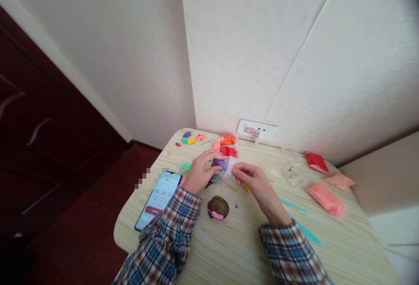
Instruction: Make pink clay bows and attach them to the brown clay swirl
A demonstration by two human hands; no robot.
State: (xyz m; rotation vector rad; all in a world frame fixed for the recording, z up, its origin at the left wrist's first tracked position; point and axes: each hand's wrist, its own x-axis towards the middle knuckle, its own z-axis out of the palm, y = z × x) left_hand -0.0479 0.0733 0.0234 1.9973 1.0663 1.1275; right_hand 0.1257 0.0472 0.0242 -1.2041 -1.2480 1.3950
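Between the fingers and thumb of my left hand (201,172) is a clear plastic bag of purple clay (219,163). My right hand (251,179) pinches the bag's loose clear end (229,167) from the other side. Just in front of my hands on the table lies a round brown clay piece shaped like a hat (218,205), with a pink bow (217,216) at its near edge. A tiny purple bit (236,205) lies to its right. Something dark and grey in plastic (214,179) sits partly hidden beneath my left hand.
A phone showing a timer (159,200) lies left on the table (229,259). Small clay fruit pieces (200,137) and red (228,151) and orange packets (228,139) lie toward the back. Right are turquoise tools (307,233), pink clay (327,198) and a red packet (316,162).
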